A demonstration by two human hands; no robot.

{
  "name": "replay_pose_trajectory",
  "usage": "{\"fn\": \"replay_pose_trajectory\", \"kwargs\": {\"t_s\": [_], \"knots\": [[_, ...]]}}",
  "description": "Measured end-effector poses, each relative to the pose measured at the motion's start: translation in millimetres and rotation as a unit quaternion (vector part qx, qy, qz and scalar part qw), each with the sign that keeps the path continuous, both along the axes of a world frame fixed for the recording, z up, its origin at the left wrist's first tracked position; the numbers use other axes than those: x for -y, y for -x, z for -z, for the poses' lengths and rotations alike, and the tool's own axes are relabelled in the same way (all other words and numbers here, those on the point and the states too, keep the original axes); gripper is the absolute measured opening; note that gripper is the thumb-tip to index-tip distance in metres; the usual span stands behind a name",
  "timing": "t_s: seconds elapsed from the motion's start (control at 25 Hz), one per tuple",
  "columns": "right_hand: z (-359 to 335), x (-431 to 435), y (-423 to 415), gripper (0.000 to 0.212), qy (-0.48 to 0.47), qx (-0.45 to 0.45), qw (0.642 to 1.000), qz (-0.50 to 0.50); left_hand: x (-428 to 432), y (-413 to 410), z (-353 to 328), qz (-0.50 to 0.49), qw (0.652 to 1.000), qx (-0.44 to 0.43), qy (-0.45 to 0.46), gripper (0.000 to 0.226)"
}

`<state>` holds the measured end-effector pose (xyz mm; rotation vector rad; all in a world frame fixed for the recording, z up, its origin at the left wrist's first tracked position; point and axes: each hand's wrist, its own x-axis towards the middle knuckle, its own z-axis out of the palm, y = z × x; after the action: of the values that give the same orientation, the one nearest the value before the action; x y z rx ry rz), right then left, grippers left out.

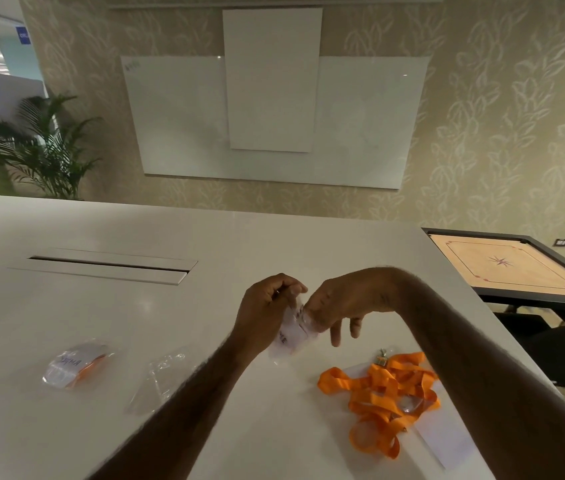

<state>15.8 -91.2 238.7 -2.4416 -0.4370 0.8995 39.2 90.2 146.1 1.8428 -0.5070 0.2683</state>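
From my remote seat I see both hands raised just above the white table (205,237), meeting over one clear badge sleeve (289,336). The left hand (267,303) has its fingers curled and pinches the sleeve's upper edge. The right hand (336,303) touches it from the other side and nips the same edge between thumb and forefinger, while its other fingers (336,336) hang loose and point down. The sleeve hangs below the two hands with a white card inside; I cannot read the lettering. A heap of orange lanyards (381,393) lies under the right forearm on paper slips (444,441). Empty clear sleeves (160,379) lie just outside the left forearm, with a filled pouch (73,367) farther out.
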Motion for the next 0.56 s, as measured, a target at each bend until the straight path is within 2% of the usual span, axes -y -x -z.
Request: {"fn": "replay_pose_trajectory", "kwargs": {"t_s": [0.12,0.2,0.44,0.56], "knots": [[-0.5,-9.0,3.1,0.024,0.074,0.036,0.995,-0.048,-0.4,-0.8,1.6,0.076,0.996,-0.036,0.017,0.021],[2.8,-14.1,2.2,0.019,0.093,0.093,0.989,-0.062,-1.2,-1.9,1.6,0.087,0.995,-0.042,0.031,0.022],[0.8,-3.1,0.5,0.013,-0.115,0.176,0.977,0.020,-12.5,-6.3,1.8,0.037,0.994,-0.007,0.099,0.018],[2.0,2.7,-0.2,0.012,-0.129,0.168,0.977,0.022,-14.5,-8.6,3.7,-0.013,0.995,0.006,0.097,0.019]]}}
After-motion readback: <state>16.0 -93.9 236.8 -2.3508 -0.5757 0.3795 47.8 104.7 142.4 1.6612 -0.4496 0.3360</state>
